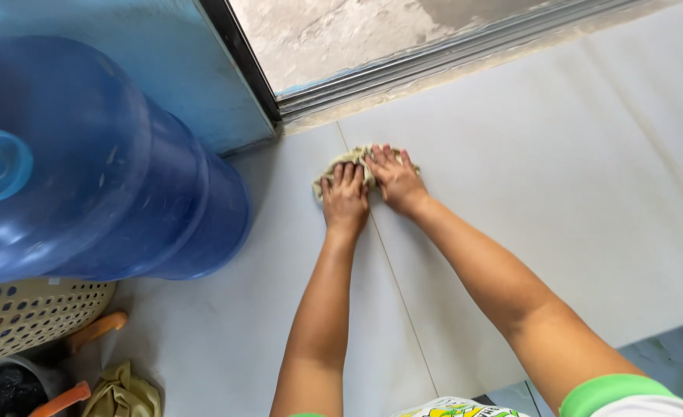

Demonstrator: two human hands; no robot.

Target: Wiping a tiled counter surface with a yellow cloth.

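Observation:
A crumpled beige rag [341, 159] lies on the pale tiled floor [557, 177], close to a grout line. My left hand [345, 199] presses flat on its near left part, fingers together. Beside it, my right hand [394, 179] lies flat on the right part of the same rag. Both arms are stretched forward and the hands almost touch. Most of the rag is hidden under the palms.
A large blue water jug [102, 170] stands at the left by a blue wall [179, 62]. A metal door track [449, 54] runs along the far floor edge. At the near left sit a perforated beige basket [25, 313], orange handles [98, 328] and an olive cloth [125, 394].

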